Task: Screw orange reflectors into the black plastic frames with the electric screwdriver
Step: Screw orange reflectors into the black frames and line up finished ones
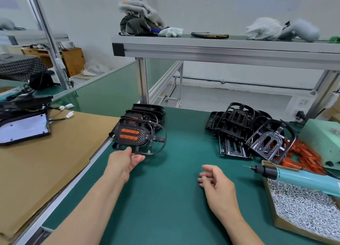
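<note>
Touching near rim of reflector-fitted frame (137, 134) with left hand (127, 160), grip unclear; right hand (215, 182) loosely curled, empty; likely light, stiff openwork plastic, best pinched at rim.

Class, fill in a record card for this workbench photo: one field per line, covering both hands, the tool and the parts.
left hand: touches the near edge of the finished frame; whether it grips is unclear
right hand: loosely curled above the green mat, holding nothing
finished frame: two orange reflectors fitted, on top of a stack at the left
empty frames: piled at the right
loose reflectors: heaped beside that pile
electric screwdriver: lying across the box of screws
</note>
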A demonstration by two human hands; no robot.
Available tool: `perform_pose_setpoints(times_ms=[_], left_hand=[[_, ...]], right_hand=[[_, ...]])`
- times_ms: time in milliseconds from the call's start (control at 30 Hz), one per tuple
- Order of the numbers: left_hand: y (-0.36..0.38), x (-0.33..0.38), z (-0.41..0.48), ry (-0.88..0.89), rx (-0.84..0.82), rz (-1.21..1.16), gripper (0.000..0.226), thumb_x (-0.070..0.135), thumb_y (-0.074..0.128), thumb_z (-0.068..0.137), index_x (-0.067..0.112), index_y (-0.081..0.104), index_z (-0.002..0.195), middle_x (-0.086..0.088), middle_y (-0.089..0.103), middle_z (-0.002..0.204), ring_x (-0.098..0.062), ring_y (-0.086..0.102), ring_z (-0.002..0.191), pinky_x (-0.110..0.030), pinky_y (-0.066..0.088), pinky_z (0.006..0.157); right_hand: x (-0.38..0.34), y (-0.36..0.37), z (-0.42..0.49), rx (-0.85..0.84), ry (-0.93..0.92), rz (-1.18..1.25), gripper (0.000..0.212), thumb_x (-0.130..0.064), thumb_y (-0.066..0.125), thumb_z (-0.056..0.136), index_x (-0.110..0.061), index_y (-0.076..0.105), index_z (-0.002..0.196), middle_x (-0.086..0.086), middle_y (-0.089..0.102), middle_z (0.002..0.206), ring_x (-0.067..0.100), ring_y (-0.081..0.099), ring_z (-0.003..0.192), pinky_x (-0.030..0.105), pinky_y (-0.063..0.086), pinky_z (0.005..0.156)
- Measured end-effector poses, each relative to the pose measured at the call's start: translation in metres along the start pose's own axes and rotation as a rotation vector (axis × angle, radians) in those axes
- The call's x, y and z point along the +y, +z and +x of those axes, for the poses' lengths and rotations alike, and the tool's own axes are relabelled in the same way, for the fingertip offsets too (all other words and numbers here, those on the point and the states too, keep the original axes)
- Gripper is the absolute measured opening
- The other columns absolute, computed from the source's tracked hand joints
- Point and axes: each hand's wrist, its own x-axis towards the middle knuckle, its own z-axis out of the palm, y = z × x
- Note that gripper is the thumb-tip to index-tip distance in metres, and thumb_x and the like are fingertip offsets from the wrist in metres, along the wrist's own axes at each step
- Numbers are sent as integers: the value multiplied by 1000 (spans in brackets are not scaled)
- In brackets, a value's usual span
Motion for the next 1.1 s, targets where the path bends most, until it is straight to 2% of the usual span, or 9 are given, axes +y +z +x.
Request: perform_pose_setpoints(times_ms=[433, 500, 533, 600, 667, 800, 933, 1000, 1100], left_hand=[[-20, 30, 62, -48, 126, 212, 33, 13, 46, 106, -3, 46, 135, -23, 65, 100, -20, 64, 37, -21, 47, 31], [-21, 28, 66, -47, 126, 255, 36, 17, 48, 106, 3, 46, 140, -20, 72, 83, -19, 64, 38, -25, 55, 43], [-21, 27, 66, -40, 126, 290, 36, 18, 48, 106, 5, 47, 139, -18, 73, 74, -18, 63, 37, -26, 57, 49], [-21, 25, 67, -8, 116, 361, 33, 18, 47, 106, 0, 50, 134, -19, 72, 80, -18, 61, 36, -28, 54, 48], [-21, 24, 68, -8, 111, 385, 36, 28, 41, 108, -5, 53, 114, -18, 61, 76, -23, 57, 42, -30, 46, 45], [-20, 23, 67, -43, 122, 387, 48, 39, 35, 108, 0, 45, 82, -24, 57, 76, -31, 59, 61, -38, 50, 60], [-23, 22, 62, -38, 107, 449, 46, 38, 40, 107, -4, 49, 91, -24, 59, 81, -29, 58, 59, -37, 49, 56], [-23, 22, 57, -28, 98, 549, 41, 32, 44, 106, -9, 51, 101, -23, 63, 80, -25, 57, 47, -28, 46, 44], [-25, 21, 49, -16, 66, 726, 46, 30, 47, 105, -11, 61, 91, -17, 64, 56, -18, 52, 32, -16, 34, 32]], right_hand=[[0, 0, 1, -7, -1, 0, 44, 8, 52, 92, -34, 61, 103, -5, 70, 94, 5, 70, 84, 32, 58, 84], [0, 0, 1, -7, 1, -3, 44, 8, 51, 92, -33, 62, 104, -5, 70, 94, 5, 70, 84, 32, 58, 84], [-1, 0, 1, -8, 3, -2, 44, 8, 51, 92, -33, 62, 104, -5, 70, 94, 5, 70, 85, 32, 58, 84], [-1, 0, 1, -11, 8, 4, 43, 8, 51, 93, -32, 62, 105, -5, 70, 94, 5, 70, 85, 31, 58, 84], [-1, 0, 1, -12, 9, 11, 43, 8, 52, 92, -32, 62, 105, -4, 70, 94, 5, 70, 85, 29, 58, 83], [-2, -1, 1, -16, 7, 20, 43, 8, 51, 92, -30, 62, 106, -3, 69, 95, 4, 70, 85, 23, 57, 80], [-2, -1, 0, -20, 13, 26, 41, 8, 50, 91, -27, 63, 109, -4, 69, 95, 4, 69, 85, 22, 57, 80], [-2, -1, 0, -24, 15, 28, 41, 9, 50, 91, -26, 63, 109, -4, 69, 95, 4, 69, 84, 20, 56, 79], [-2, -1, 0, -26, 13, 24, 40, 8, 52, 91, -25, 63, 111, -4, 69, 94, 4, 69, 84, 19, 56, 79]])
